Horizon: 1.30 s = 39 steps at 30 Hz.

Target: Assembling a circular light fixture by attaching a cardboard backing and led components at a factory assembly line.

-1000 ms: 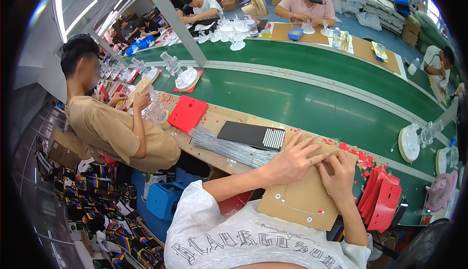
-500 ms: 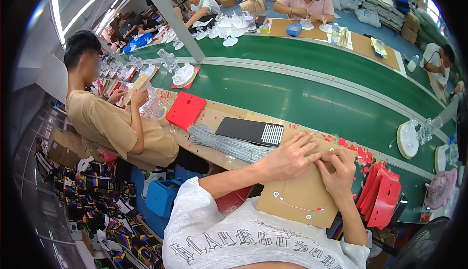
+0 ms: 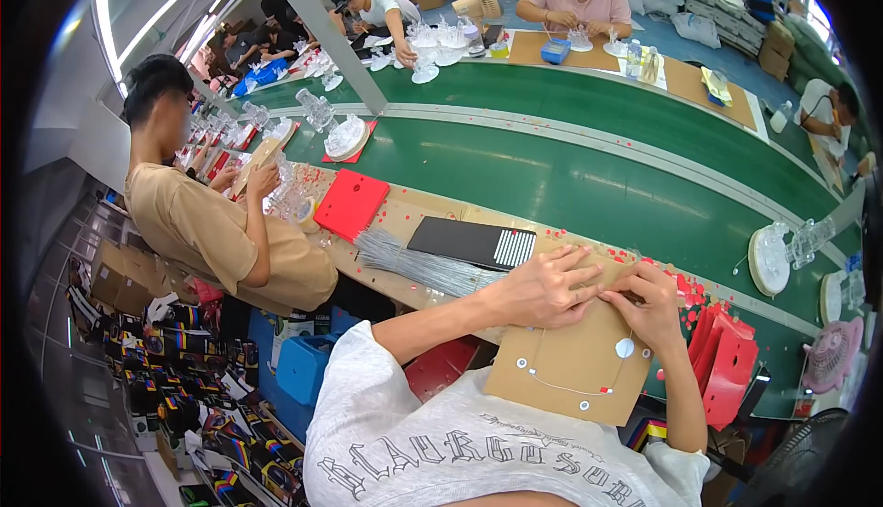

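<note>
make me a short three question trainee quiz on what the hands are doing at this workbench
1. True or false: both the left hand and the right hand rest on the flat brown cardboard panel.
2. What lies just left of the left hand on the bench? A) bundle of thin silver wires B) blue plastic cup C) pair of scissors
3. Fill in: beyond the bench runs a long ____ conveyor belt.

Key: 1 true; 2 A; 3 green
</note>
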### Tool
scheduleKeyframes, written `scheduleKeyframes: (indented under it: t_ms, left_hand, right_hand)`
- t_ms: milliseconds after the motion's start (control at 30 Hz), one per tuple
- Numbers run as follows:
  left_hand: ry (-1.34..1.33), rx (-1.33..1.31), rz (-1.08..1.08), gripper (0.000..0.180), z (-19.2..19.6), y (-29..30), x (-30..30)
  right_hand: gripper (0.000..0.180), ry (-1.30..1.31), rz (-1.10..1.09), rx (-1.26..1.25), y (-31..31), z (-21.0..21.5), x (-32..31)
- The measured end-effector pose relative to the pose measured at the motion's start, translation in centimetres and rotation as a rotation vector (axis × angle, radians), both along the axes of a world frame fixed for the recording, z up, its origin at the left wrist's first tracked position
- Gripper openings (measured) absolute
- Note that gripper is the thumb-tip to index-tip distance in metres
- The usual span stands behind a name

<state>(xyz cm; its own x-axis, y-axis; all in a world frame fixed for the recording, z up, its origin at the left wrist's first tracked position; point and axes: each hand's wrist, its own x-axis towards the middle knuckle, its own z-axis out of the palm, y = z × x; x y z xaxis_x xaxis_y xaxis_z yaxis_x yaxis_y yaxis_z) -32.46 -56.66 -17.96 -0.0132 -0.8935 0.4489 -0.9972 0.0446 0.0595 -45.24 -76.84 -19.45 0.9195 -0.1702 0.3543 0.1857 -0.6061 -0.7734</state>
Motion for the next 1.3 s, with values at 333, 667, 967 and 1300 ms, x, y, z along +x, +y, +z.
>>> scheduleKeyframes:
  t_ms: [333,667,967,1300]
  left_hand:
    - [-0.011,0.102,0.002,0.037,0.9,0.3,-0.1]
    - [0.031,0.068,-0.022,0.045,0.4,0.4,0.0]
    - [-0.048,0.117,-0.036,0.051,1.0,-0.1,0.1]
    - [-0.148,0.140,0.076,0.046,0.5,-0.2,0.0]
  right_hand:
    - [0.055,0.173,0.089,0.104,-2.8,0.8,3.2]
    - [0.068,0.499,0.163,0.009,-3.8,2.1,4.6]
    - [0.065,0.501,0.136,0.007,-4.3,2.7,4.6]
    - [0.049,0.430,0.077,-0.262,-7.9,-10.6,-3.7]
